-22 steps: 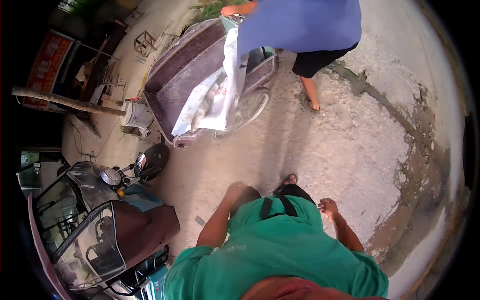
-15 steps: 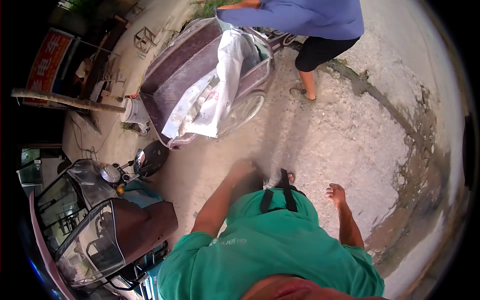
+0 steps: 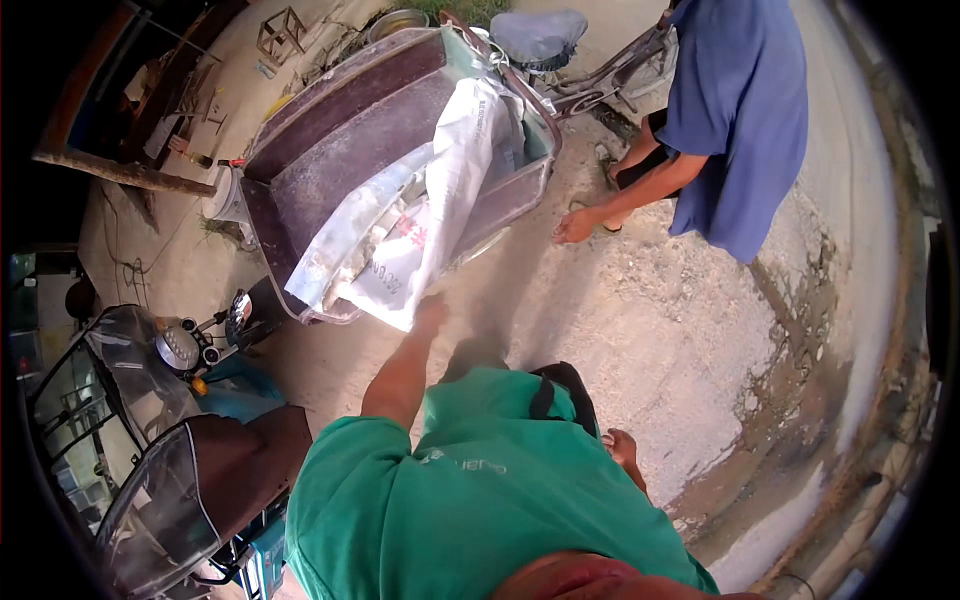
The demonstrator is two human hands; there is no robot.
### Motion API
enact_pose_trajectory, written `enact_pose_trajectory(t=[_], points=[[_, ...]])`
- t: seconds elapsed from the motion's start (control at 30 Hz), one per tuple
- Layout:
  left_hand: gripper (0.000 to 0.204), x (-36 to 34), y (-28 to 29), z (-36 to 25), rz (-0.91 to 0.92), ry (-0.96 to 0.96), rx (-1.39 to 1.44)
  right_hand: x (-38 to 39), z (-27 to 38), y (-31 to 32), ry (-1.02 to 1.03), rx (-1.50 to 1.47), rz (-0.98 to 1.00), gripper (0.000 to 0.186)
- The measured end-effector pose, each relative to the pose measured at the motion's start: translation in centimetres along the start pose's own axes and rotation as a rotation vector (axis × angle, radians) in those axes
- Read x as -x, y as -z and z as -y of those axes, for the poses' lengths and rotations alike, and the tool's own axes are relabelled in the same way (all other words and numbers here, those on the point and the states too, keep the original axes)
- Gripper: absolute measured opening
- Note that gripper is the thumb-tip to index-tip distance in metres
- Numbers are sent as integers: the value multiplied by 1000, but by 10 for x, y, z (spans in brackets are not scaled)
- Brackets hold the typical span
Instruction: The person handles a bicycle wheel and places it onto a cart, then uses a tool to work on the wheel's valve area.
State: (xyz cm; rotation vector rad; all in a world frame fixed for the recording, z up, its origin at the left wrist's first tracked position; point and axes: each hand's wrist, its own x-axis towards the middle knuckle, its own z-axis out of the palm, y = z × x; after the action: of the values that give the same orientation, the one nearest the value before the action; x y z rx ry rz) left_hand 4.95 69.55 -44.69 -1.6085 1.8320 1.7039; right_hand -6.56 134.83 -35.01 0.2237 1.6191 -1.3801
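My left hand [image 3: 431, 312] reaches forward, close to the lower corner of a white woven sack [image 3: 462, 165]. Its fingers are smeared, and I cannot tell whether they touch the sack. The sack lies long and crumpled in a brown metal cart [image 3: 340, 190], with its near end hanging over the cart's edge. Printed marks and whitish dust show on the sack. At my right side, away from the cart, is my right hand [image 3: 624, 448], with its fingers loosely bent and apart and nothing seen in them. My body hides part of it.
Another person in a blue shirt [image 3: 745, 130] stands right of the cart, one arm lowered. A covered bicycle seat [image 3: 540, 38] is beyond the cart. A three-wheeler with a windscreen [image 3: 150, 400] stands at left, a white bucket [image 3: 228, 200] and wooden pole [image 3: 125, 173] beside the cart.
I have come closer to the cart, and my left hand has moved forward to the sack's corner. My right hand has drawn in beside my body. The other person has moved right, away from the cart.
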Motion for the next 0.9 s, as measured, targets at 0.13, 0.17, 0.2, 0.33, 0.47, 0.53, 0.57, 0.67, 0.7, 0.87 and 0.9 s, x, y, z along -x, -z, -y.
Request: enact_pose_trajectory(t=[0.13,0.17,0.2,0.33,0.47,0.53,0.57,0.67,0.7,0.87,0.9], points=[[55,-12,-5,-30,-147,117,664,-56,113,-53,-79,125,-191,31],[55,-24,-9,-32,-141,109,695,-88,135,-51,19,147,-95,27],[53,-27,-20,-17,-149,54,742,-105,132,-51,273,365,1,28],[45,-55,-19,-21,-190,-153,921,-204,258,-138,226,382,236,29],[44,-33,-37,-107,-164,-7,937,-311,286,-211,100,366,428,26],[45,-46,-37,-110,-219,-3,966,-373,283,-259,-70,324,501,21],[45,-51,-41,-110,-247,-6,956,-402,275,-281,-65,325,527,21],[46,-66,-53,-104,-348,0,869,-455,250,-326,-172,279,638,24],[46,-70,-54,-99,-382,5,817,-465,242,-334,-136,80,732,28],[47,-91,-70,-105,-541,93,322,-504,208,-388,67,304,727,47],[47,-97,-75,-112,-543,115,214,-513,199,-384,55,357,733,51]])
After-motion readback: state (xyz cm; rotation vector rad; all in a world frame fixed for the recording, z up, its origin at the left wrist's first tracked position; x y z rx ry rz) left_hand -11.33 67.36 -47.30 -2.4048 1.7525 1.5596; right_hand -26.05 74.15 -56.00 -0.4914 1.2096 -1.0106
